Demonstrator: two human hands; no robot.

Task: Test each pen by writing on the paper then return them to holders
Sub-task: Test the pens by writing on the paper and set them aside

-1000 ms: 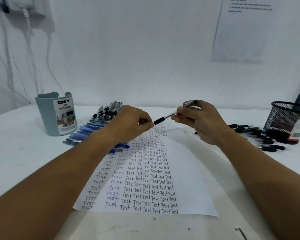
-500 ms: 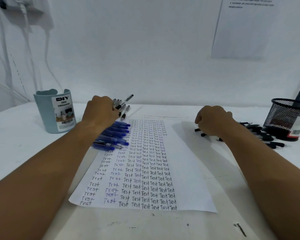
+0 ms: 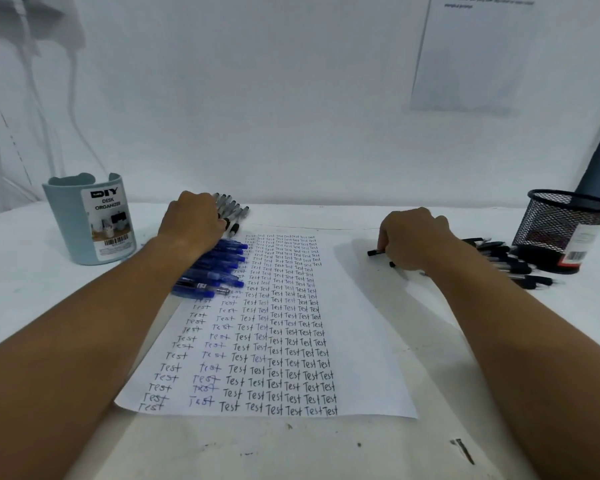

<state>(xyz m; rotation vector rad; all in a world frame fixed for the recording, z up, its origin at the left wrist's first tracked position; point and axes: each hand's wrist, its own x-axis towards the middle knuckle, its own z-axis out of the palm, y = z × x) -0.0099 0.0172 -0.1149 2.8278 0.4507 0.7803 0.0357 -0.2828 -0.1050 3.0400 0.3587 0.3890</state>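
On my feed the paper (image 3: 343, 341) lies flat in the middle of the white table (image 3: 32, 289), a smooth sheet filled with tight columns of the handwritten word "Test", black ink toward the right, fainter blue toward the left.

My left hand (image 3: 193, 223) rests knuckles-up at the far left corner of the sheet, on a row of pens. Its fingers curl down over the grey-and-black pens (image 3: 234, 213), slim barrels with dark grips fanned just past the knuckles, but I cannot tell whether they pinch any one of them. Nearer to me, under the wrist, the blue pens (image 3: 219, 268) lie side by side, translucent glossy barrels with caps pointing right, their tips overlapping the paper's left edge.

My right hand (image 3: 413, 240) sits on the table just right of the sheet, fingers curled down around a black pen (image 3: 374, 252) whose matte end pokes out to the left of the thumb. A second dark tip shows just below the hand. Further right, the black pens (image 3: 513, 265) lie in a loose heap against the foot of the mesh holder (image 3: 565, 223), a round black wire cup.

At far left stands the pale blue organizer (image 3: 70, 230), smooth plastic, with a wavy rim and a printed label.
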